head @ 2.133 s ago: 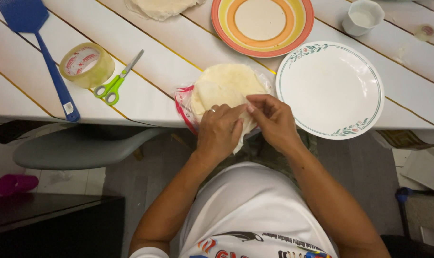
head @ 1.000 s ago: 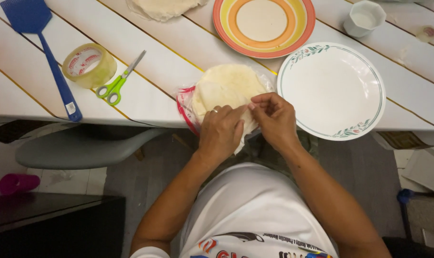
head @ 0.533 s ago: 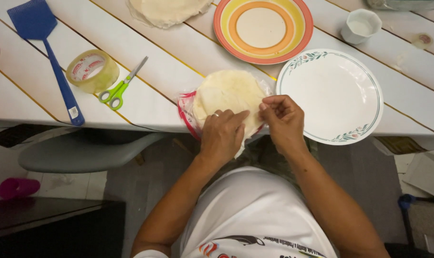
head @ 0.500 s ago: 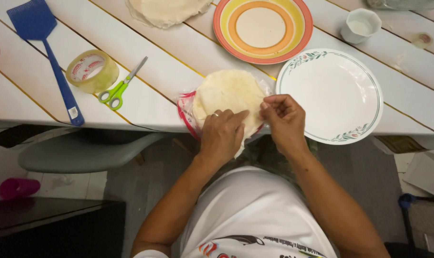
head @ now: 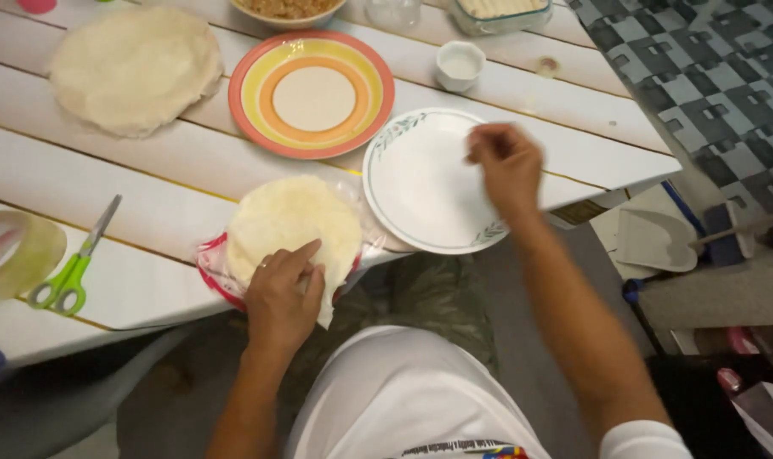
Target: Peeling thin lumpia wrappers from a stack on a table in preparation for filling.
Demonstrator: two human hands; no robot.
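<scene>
A stack of pale round tortillas [head: 291,223] lies in an opened clear and red plastic wrapper [head: 210,274] at the near edge of the white plank table [head: 148,183]. My left hand [head: 283,293] rests flat on the near side of the stack with its fingers spread, and a flap of tortilla hangs below it over the table edge. My right hand [head: 505,166] hovers over the right side of an empty white plate with a leaf-pattern rim [head: 412,183]. Its fingers are curled and blurred, and I see nothing in them.
An orange and yellow striped plate [head: 314,93] sits behind the tortillas, a small white cup [head: 459,66] to its right. A large pale dough round [head: 136,68] lies far left. Green-handled scissors [head: 72,272] and a tape roll [head: 12,255] sit at the left edge. The floor right holds a dustpan [head: 659,242].
My right hand has left the tortilla stack and swung right, over the white plate. My left hand stays on the stack. The view has shifted to the right.
</scene>
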